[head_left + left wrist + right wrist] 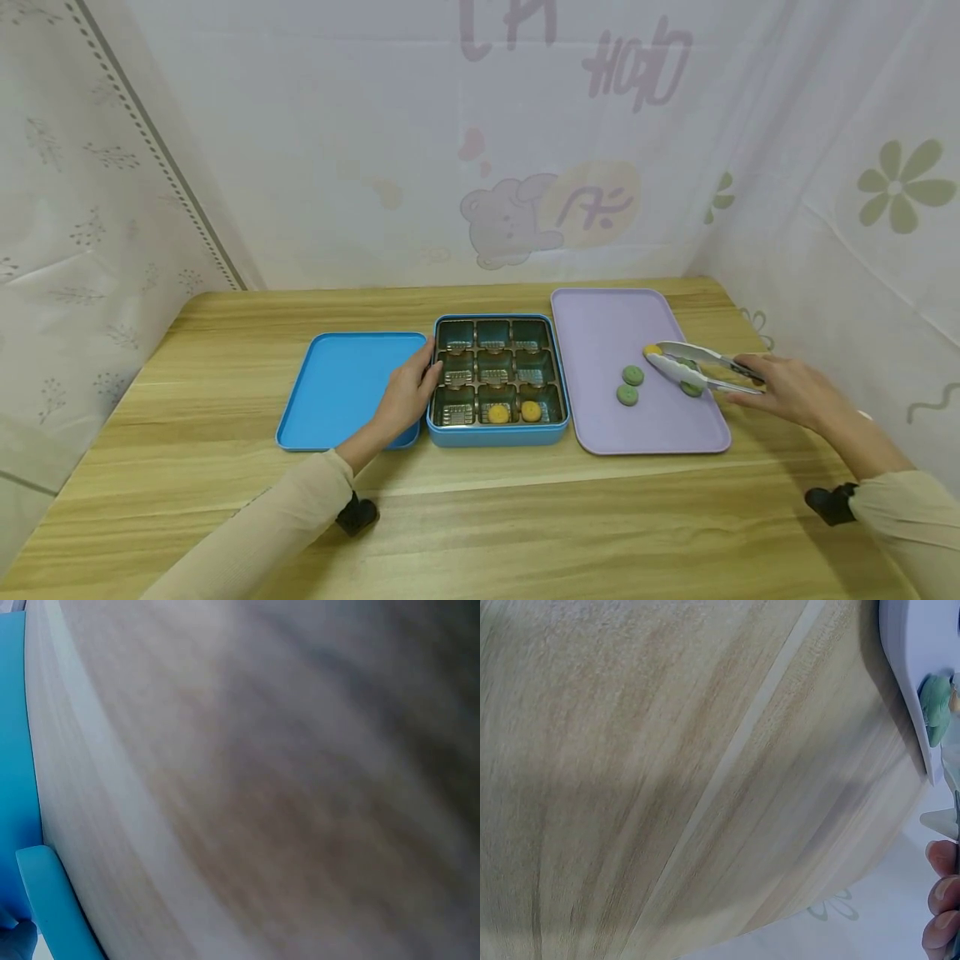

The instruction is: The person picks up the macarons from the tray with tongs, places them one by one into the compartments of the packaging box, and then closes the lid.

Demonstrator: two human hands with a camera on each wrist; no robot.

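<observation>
My left hand holds the left side of a blue box, thumb over the rim. Inside the box, a gold tray insert has several square compartments. Two yellow macarons lie in its front row, one in the middle compartment, one in the right. My right hand grips metal tongs over the lilac tray. The tongs' tips are at another yellow macaron; whether they pinch it I cannot tell. Several green macarons lie on that tray, some partly behind the tongs.
Left of the box lies a blue lid, partly under my left forearm. All stand on a wooden table. A printed cloth hangs behind it and at the sides.
</observation>
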